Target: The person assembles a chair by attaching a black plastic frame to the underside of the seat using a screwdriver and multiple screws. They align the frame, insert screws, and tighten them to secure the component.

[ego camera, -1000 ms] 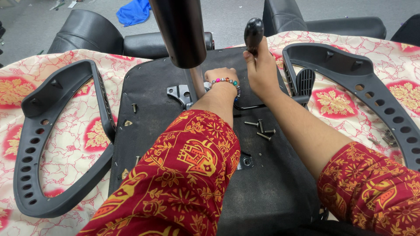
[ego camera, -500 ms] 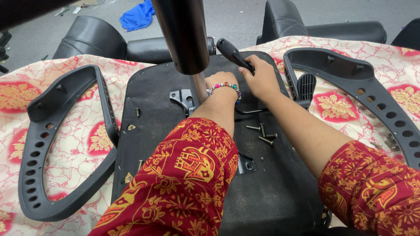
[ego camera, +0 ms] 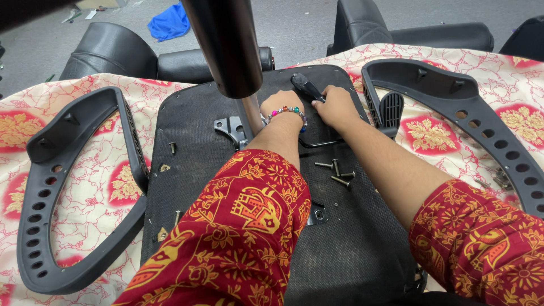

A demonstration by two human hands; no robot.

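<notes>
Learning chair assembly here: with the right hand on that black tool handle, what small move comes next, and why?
Probably tilt the black handle back upright. It lies slanted in the right hand, while the left hand steadies the metal plate on the seat base. Loose screws wait nearby.

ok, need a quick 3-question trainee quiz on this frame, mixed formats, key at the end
1. True or false: the right hand has its grip on a black handle that lies tilted over the upturned seat base.
2. Where do the loose screws lie? A) on the floral cloth beside the left armrest B) on the seat base between the two forearms C) on the grey floor
3. Fill in: the left hand, with a bead bracelet on its wrist, rests at the foot of the metal ____.

Key: 1 true; 2 B; 3 column
</notes>
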